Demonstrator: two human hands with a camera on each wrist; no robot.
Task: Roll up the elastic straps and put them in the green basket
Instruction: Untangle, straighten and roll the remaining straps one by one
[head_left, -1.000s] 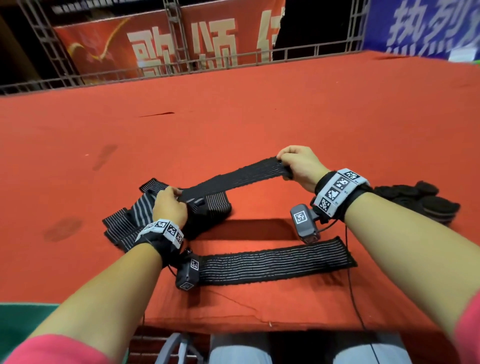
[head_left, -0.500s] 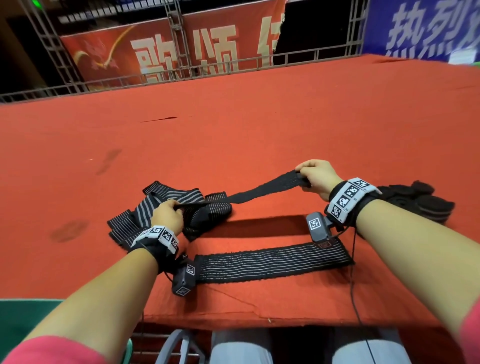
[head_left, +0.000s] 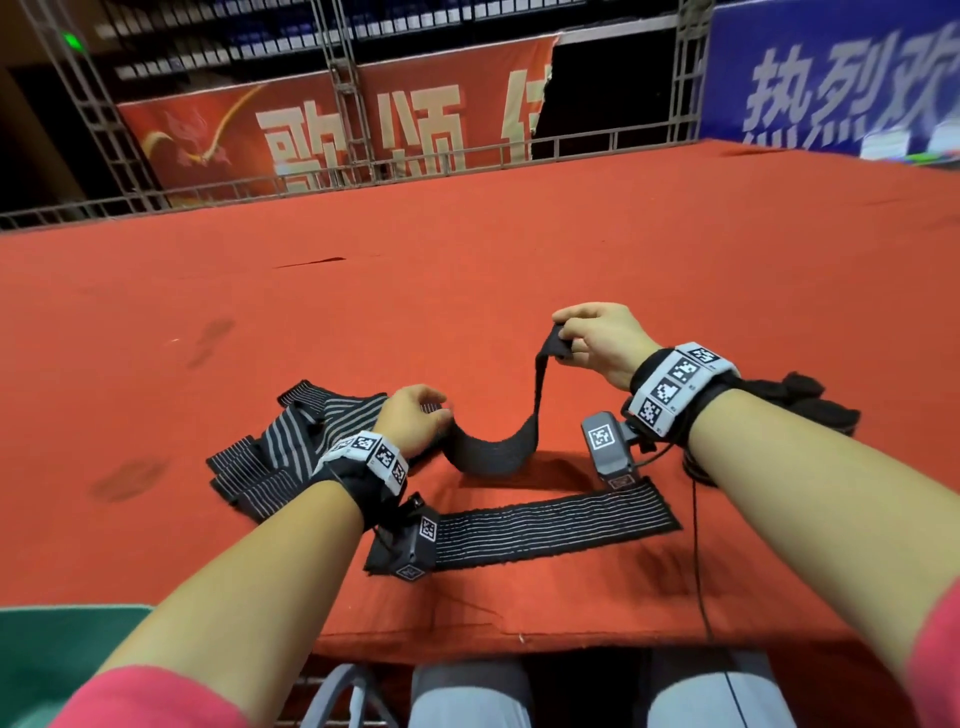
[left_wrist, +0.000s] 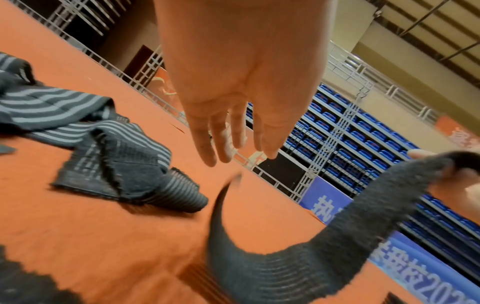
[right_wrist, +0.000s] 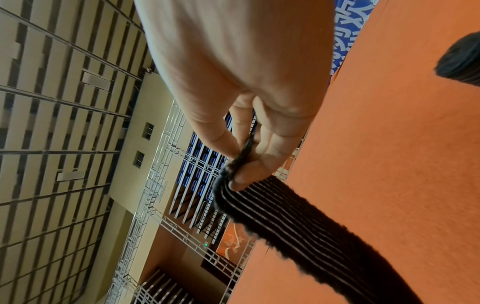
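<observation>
head looks down; wrists close

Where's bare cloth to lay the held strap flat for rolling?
Free: red cloth beyond both hands, up to the railing; also left of the strap pile. Crowded: near edge, where the flat strap lies, and right, by the rolled straps.

We count one strap (head_left: 498, 447) hanging between two hands, one strap flat (head_left: 550, 525) near the edge, one tangled heap of straps (head_left: 291, 441), several dark rolls (head_left: 795, 400) at right
</observation>
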